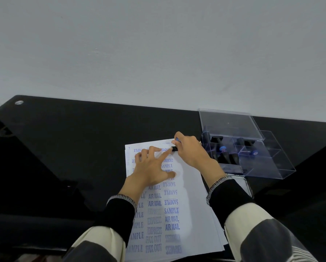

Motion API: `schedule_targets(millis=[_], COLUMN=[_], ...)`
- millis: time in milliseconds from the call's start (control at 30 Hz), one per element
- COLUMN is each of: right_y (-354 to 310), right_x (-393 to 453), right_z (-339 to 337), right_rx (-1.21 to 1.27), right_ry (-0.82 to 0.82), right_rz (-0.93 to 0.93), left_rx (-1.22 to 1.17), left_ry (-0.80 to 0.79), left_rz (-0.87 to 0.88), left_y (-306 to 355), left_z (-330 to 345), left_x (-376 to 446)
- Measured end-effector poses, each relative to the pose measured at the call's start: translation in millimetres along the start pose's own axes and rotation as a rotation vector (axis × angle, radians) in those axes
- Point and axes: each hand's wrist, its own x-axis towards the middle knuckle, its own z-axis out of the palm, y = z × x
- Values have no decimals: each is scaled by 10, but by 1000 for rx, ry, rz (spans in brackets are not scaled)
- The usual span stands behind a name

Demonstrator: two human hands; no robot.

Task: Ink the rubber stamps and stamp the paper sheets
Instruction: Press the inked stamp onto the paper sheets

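while right hand [191, 152] fingers clamp a stamp [174, 148], left hand [151, 167] fingers apart — clear box [271, 161] holds stamps

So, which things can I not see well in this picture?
- Stamp face, head view: hidden by the right hand gripping it.
- Ink pad: mostly behind the right sleeve and the box.
- Prints on the paper under the left hand: covered.
- Bottom prints: blurred.
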Motion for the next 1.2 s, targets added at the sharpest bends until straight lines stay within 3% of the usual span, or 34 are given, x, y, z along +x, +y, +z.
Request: schedule_targets(millis=[200, 400, 633, 1200], right_y=[-12, -3, -38, -43], right_x=[-20, 22, 39, -48], right_z=[-3, 2, -10, 82], right_rx=[38, 67, 64, 83], right_ry=[19, -7, -46, 7], right_rz=[-11, 14, 59, 2], left_rx=[13, -118, -123, -185], left_ry=[29, 331, 380, 399], left_rz=[13, 197, 292, 232], left_y=[-6, -5, -51, -13], left_z=[6, 57, 203, 258], left_x=[-2, 3, 50, 66])
